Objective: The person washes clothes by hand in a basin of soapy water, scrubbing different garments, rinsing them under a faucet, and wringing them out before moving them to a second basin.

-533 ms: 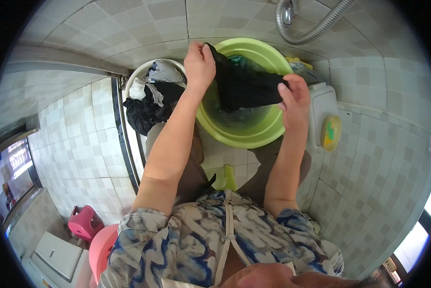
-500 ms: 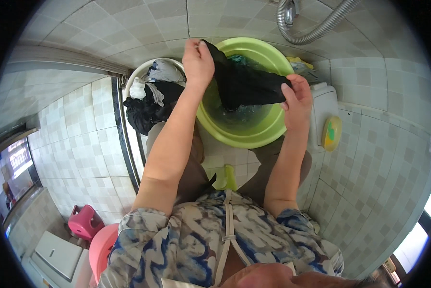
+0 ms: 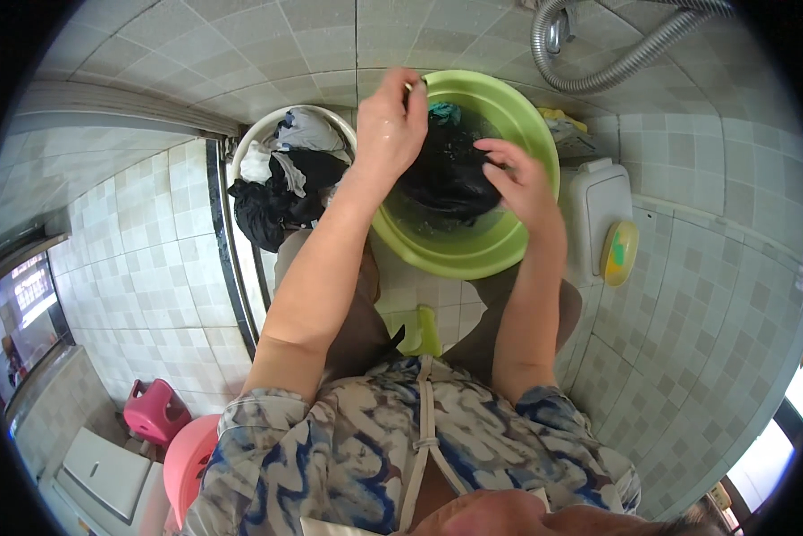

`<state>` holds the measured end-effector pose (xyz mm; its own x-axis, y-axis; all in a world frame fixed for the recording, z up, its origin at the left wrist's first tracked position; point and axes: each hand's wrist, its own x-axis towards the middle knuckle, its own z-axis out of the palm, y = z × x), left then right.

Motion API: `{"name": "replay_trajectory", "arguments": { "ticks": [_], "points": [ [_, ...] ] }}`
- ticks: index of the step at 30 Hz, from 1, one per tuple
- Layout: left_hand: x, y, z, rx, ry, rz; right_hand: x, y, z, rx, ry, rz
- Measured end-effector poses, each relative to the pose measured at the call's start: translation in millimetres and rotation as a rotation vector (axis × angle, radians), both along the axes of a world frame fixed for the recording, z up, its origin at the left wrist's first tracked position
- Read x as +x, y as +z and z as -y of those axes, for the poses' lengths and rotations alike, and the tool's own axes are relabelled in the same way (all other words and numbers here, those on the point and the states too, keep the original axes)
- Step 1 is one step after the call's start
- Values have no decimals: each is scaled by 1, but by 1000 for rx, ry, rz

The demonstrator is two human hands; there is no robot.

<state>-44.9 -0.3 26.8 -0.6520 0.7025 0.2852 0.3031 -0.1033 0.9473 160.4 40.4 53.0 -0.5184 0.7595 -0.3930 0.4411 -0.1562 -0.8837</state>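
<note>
A dark piece of cloth, a black garment (image 3: 450,183), lies bunched and wet in the water of a lime-green basin (image 3: 536,116). My left hand (image 3: 392,125) is raised over the basin's left rim, its fingers pinched on an end of the garment. Over the basin's right side is my right hand (image 3: 522,188), thumb and fingers apart, close to the garment's right edge with nothing seen between them. A teal cloth (image 3: 445,113) shows in the water at the far side.
Left of the basin stands a pale tub (image 3: 240,165) heaped with black, white and grey clothes (image 3: 307,134). A white lidded bin (image 3: 602,205) and a yellow soap dish (image 3: 619,254) are on the right. A shower hose (image 3: 589,80) hangs at the far wall.
The garment, stretched between both hands before, has dropped into the water. My right hand has let go of its corner and moved left; my left hand has shifted slightly right.
</note>
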Motion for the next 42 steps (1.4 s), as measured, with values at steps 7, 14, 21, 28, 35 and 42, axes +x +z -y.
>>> {"name": "replay_trajectory", "arguments": {
  "ticks": [7, 14, 21, 28, 35, 42],
  "points": [
    [-5, -23, -3, -571, -407, -463, -47, -172, 28, 343, 616, 746],
    [6, -23, -3, -771, -502, -470, -43, -236, 26, 97, 768, 908],
    [19, -37, -13, -935, -589, -563, 23, -198, -15, 71, -106, 556],
    [44, -33, 4, -947, -993, -443, -10, -21, -8, -291, -698, -406],
    [58, -38, -10, -400, -595, 874, 12, -1, -8, 17, -566, -540],
    [52, -1, -6, -226, -414, 1127, 33, -119, 2, 339, -34, 399]
  ]
}}
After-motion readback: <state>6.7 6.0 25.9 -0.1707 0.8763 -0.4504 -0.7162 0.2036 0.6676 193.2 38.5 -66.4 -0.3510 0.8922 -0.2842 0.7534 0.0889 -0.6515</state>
